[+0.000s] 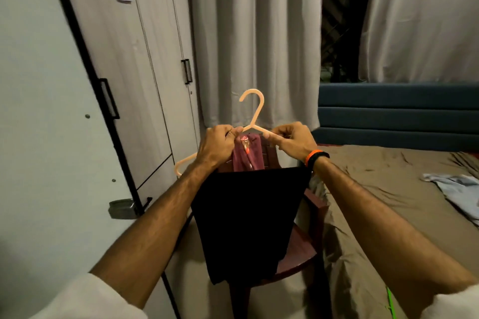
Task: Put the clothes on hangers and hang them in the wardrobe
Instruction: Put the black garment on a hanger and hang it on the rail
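I hold a peach plastic hanger (254, 109) up in front of me, hook upward. My left hand (217, 147) grips its left shoulder and my right hand (293, 141) pinches its right shoulder. A black garment (246, 220) hangs folded over the hanger's lower bar, below both hands. The hanger's left tip sticks out below my left wrist. The wardrobe (145, 65) stands on the left, with its doors shut and black handles.
A dark red chair (303, 251) stands behind the black garment, with a maroon cloth (250, 156) over its back. A bed (388, 189) with a brown sheet lies to the right, light blue clothes (456, 189) on it. Grey curtains (256, 33) hang ahead.
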